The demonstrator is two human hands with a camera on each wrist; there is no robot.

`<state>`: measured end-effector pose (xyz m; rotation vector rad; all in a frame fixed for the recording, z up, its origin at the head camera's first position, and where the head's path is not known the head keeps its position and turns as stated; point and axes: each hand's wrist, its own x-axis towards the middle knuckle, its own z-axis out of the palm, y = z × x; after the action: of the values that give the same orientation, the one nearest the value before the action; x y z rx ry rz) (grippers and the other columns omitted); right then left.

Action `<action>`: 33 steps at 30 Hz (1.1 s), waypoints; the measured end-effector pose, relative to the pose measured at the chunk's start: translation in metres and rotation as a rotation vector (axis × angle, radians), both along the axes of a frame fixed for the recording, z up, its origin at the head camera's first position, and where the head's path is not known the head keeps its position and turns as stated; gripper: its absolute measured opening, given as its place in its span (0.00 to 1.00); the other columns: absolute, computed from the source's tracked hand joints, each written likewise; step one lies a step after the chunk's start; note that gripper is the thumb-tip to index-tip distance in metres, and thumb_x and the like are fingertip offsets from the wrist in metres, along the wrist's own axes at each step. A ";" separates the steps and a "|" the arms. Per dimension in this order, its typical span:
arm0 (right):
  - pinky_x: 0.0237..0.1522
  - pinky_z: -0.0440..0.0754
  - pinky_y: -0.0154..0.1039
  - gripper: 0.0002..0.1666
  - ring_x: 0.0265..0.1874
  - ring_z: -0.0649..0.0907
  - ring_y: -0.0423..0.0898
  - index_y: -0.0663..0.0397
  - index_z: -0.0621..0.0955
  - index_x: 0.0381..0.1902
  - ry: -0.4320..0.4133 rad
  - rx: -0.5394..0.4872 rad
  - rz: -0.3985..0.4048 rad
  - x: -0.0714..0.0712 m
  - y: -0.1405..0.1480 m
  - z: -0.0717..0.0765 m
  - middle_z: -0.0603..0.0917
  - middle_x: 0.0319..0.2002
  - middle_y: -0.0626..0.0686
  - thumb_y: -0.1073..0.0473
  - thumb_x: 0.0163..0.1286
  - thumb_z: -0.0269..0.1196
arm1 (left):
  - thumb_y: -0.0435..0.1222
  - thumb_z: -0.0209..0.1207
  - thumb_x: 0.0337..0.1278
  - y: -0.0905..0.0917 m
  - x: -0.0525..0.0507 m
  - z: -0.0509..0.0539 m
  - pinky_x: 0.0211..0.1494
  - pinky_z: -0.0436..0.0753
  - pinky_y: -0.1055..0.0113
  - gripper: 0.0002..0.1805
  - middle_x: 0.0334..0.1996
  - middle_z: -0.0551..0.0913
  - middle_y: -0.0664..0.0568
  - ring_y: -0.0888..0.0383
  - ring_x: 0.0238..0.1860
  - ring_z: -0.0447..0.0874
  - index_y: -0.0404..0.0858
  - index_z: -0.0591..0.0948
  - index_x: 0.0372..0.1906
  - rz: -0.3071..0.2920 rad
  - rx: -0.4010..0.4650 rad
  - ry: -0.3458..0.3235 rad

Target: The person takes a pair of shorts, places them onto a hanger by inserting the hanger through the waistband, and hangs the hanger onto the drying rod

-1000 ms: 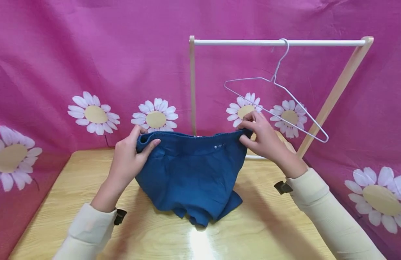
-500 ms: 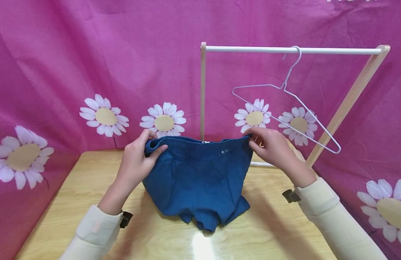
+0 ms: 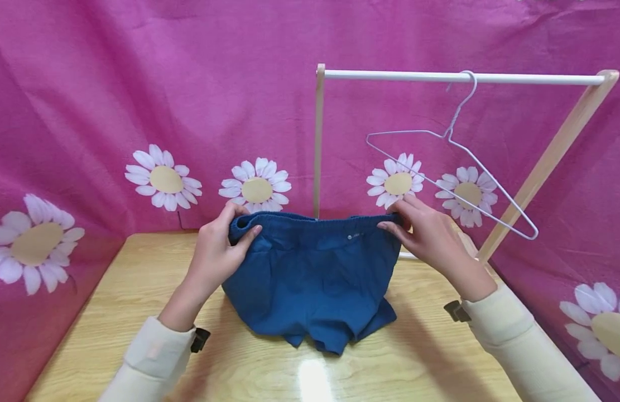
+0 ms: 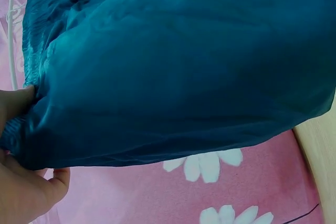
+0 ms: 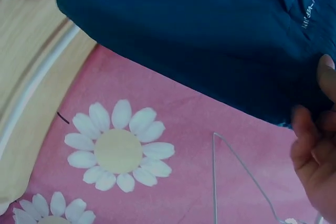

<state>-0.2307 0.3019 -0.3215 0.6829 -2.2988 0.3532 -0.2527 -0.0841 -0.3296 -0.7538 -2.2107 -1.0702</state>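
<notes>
Blue shorts (image 3: 315, 279) with an elastic waistband hang spread between both hands, the lower hems near the tabletop. My left hand (image 3: 219, 243) pinches the waistband's left end, thumb in front and fingers behind. At the other end my right hand (image 3: 430, 237) pinches the waistband, close to a small white print (image 3: 356, 237). In the left wrist view the left hand (image 4: 26, 182) grips a corner of the blue cloth (image 4: 173, 72). The right wrist view has the right hand (image 5: 317, 150) holding the cloth (image 5: 184, 35) by its edge.
A white wire hanger (image 3: 482, 162) hangs from the white bar (image 3: 390, 75) of a wooden-legged rack (image 3: 551, 162) at the back right. Pink cloth (image 3: 214, 84) with daisies surrounds the wooden table (image 3: 119, 301) at the back and sides.
The right thumb now lies over the waistband's front instead of near its edge, and the waistband's right end is lower. The view has shifted, so the rack and shorts appear farther right.
</notes>
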 end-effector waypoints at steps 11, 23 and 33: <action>0.41 0.69 0.51 0.17 0.30 0.80 0.49 0.58 0.76 0.37 -0.003 0.052 0.133 -0.013 -0.002 -0.004 0.80 0.28 0.52 0.66 0.57 0.74 | 0.29 0.71 0.55 -0.004 -0.004 -0.003 0.54 0.84 0.48 0.21 0.44 0.87 0.41 0.45 0.44 0.87 0.34 0.76 0.52 -0.009 -0.093 -0.060; 0.34 0.71 0.44 0.22 0.35 0.85 0.50 0.60 0.78 0.48 0.011 0.186 0.219 -0.017 -0.008 -0.007 0.86 0.35 0.54 0.70 0.56 0.74 | 0.39 0.66 0.66 -0.016 -0.009 -0.006 0.34 0.82 0.59 0.15 0.19 0.81 0.51 0.54 0.20 0.81 0.43 0.81 0.54 0.073 -0.300 0.097; 0.34 0.72 0.43 0.24 0.29 0.82 0.48 0.58 0.80 0.43 0.075 0.169 0.214 -0.015 -0.004 0.007 0.84 0.29 0.51 0.41 0.76 0.55 | 0.45 0.63 0.68 -0.023 -0.017 0.012 0.18 0.62 0.66 0.14 0.11 0.60 0.55 0.59 0.11 0.61 0.39 0.76 0.33 0.150 -0.389 0.134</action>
<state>-0.2455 0.2984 -0.3141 1.0152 -2.2067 0.2281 -0.2692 -0.1070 -0.3179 -0.7790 -2.3420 -0.5061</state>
